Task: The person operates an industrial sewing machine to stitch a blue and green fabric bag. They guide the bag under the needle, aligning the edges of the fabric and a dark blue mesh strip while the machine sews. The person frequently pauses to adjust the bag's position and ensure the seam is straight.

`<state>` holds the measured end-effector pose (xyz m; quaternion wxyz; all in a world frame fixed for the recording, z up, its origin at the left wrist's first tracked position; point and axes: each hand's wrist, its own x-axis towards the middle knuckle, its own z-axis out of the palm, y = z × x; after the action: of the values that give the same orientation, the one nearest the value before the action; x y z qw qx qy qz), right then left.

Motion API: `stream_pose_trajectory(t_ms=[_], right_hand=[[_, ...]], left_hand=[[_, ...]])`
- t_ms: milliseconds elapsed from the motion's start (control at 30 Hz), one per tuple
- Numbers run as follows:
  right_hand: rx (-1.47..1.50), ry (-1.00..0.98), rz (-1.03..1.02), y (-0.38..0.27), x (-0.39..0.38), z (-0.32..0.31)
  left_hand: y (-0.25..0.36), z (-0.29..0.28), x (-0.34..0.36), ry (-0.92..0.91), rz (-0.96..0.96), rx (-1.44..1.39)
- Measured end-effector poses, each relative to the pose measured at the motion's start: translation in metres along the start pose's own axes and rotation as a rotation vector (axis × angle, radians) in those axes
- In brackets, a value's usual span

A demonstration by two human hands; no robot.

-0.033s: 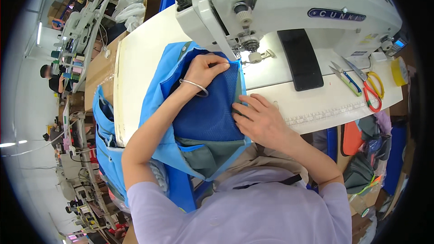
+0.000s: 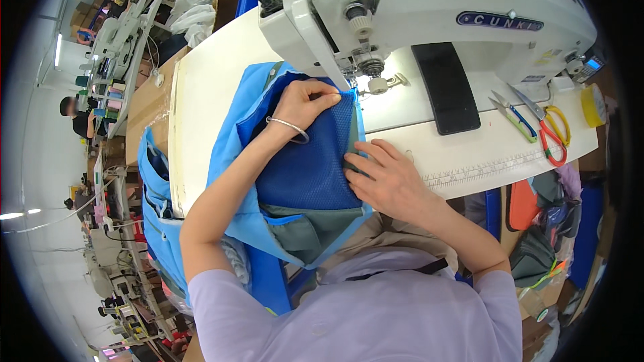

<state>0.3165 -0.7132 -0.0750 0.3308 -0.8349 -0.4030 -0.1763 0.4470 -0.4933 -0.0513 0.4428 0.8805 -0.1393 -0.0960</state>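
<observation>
A light blue bag (image 2: 228, 151) with dark blue mesh (image 2: 302, 161) and grey-green lining lies on the white table under the sewing machine (image 2: 369, 7). My left hand (image 2: 305, 104) pinches the bag's right-hand edge beside the presser foot, its fingertips partly over the bright blue binding. My right hand (image 2: 382, 177) lies lower on the same edge, fingers spread and slightly bent on the fabric.
A phone (image 2: 445, 87), two pairs of scissors (image 2: 550, 134) and a yellow tape roll (image 2: 592, 107) are on the right. More blue bag pieces (image 2: 161, 208) hang at the left. Another person (image 2: 80, 121) is among machines farther left. Fabric pieces (image 2: 530, 255) lie lower right.
</observation>
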Motion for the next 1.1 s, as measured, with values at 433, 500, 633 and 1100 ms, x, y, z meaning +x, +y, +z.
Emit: stream_pose_trajectory(t_ms=[433,500,633,1100], right_hand=[[-0.018,0.025,-0.037,0.001,0.0,-0.002],[-0.009,0.024,-0.038,0.001,0.0,-0.001],[-0.028,0.021,-0.043,0.0,-0.001,0.0],[0.012,-0.03,-0.07,0.006,-0.002,-0.006]], left_hand=[[0.007,0.007,0.001,0.082,0.013,0.014],[0.006,0.008,0.001,0.09,0.021,0.006],[0.003,0.01,0.003,0.077,-0.035,0.103],[0.012,0.015,-0.026,0.188,0.599,0.611]])
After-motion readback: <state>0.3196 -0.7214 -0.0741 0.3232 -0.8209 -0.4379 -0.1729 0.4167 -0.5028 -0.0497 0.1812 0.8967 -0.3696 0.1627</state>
